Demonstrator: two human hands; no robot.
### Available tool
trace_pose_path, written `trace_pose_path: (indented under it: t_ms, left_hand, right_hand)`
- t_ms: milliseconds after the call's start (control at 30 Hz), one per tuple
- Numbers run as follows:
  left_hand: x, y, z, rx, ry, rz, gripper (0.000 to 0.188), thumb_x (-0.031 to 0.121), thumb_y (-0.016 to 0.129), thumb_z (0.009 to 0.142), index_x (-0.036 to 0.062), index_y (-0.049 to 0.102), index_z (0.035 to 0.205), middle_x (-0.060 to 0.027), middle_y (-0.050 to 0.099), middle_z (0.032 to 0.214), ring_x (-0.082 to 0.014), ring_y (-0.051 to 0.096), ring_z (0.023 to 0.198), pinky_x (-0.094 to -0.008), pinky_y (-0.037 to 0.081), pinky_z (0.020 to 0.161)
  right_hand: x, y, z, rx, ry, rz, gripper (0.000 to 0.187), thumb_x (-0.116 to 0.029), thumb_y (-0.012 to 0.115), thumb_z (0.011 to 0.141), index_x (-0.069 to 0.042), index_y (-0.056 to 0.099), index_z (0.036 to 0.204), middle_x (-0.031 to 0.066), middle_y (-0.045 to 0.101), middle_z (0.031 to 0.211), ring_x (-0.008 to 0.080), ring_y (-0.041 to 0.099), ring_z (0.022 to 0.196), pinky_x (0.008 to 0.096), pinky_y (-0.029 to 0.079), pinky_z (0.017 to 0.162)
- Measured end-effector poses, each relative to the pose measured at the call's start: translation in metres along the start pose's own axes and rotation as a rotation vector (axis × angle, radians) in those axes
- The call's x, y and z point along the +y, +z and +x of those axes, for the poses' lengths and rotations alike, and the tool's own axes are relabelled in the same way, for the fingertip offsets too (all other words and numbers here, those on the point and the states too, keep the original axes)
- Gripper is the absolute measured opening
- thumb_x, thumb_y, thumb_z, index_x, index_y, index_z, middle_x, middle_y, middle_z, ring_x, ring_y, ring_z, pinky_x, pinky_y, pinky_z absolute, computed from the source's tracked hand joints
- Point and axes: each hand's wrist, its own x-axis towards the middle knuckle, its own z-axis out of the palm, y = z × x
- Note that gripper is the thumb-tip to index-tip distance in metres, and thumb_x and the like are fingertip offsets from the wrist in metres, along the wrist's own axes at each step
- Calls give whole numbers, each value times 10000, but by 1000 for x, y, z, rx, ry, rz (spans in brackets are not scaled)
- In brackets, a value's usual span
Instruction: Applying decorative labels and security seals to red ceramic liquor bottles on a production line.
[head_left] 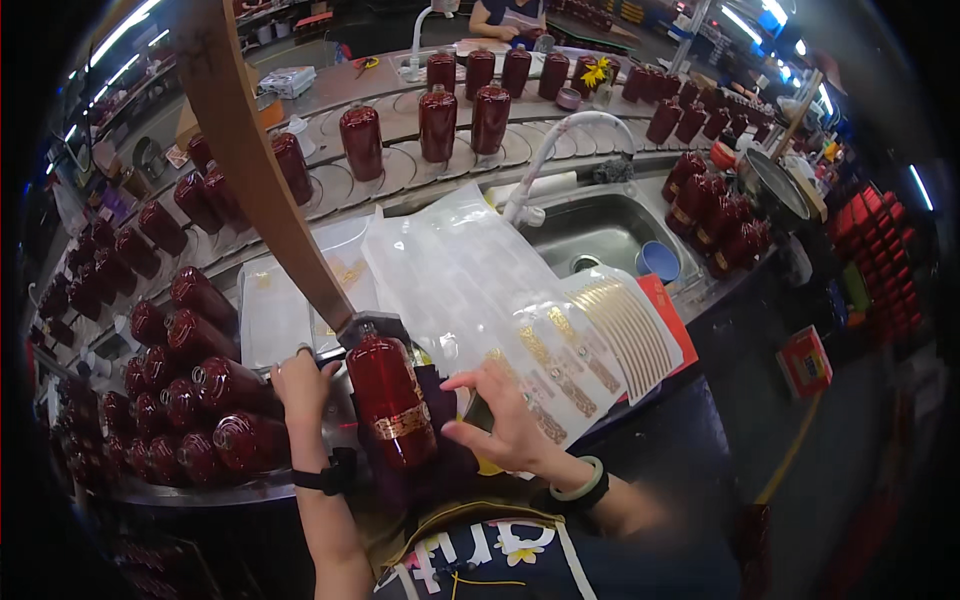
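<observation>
A dark red glass bottle [378, 375] with a gold patterned band leans on a dark purple cloth [455, 460] in front of me. Its neck end points away, by a dark block [372, 328] at the foot of a wooden post [265, 165]. To the left of the bottle is my left hand [303, 385], thumb apart from the fingers, touching no bottle. My right hand [497, 415] hovers on the other side, thumb and fingers spread, with nothing visible between them. Beside it lies a clear sheet of gold decals [560, 375].
Red bottles [205, 390] are stacked on their sides at the left. More stand on a curved conveyor [400, 180] behind. A sink [590, 230] with a white faucet [530, 180] and a blue cup [657, 262] is at right. White sheets [450, 270] cover the middle; another person [508, 20] sits beyond.
</observation>
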Motion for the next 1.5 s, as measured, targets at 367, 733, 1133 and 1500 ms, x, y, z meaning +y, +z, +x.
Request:
trace_pose_path:
  t_ms: [367,733,1133,1500]
  left_hand:
    - [-16,10,-9,419,17,-368,341,-52,633,852,57,719,1163,-183,731,880,-382,709,841,-465,534,757]
    - [27,-57,-87,455,112,-892,549,-68,703,821,66,644,1350,-75,667,839,-233,644,805,-387,501,813]
    - [25,-73,-113,461,119,-905,496,-62,696,830,8,650,1319,-44,670,810,-142,623,798,-303,483,803]
    - [21,-62,-113,422,83,-932,472,-64,722,802,28,702,1265,-61,703,842,-209,661,817,-343,506,814]
  right_hand:
    - [-17,44,-9,-151,-304,-148,373,-255,865,769,-136,719,1091,54,588,935,240,593,819,374,463,729]
    - [-10,64,-24,-247,-556,-520,339,-127,645,792,-161,710,1123,31,576,992,193,590,895,344,452,760]
    - [-80,21,25,-684,-386,-420,211,-243,737,849,-67,646,921,117,586,960,283,644,908,401,499,748]
    - [-193,25,58,-1026,-721,-746,174,-178,642,813,-29,732,810,124,671,791,274,637,754,424,469,678]
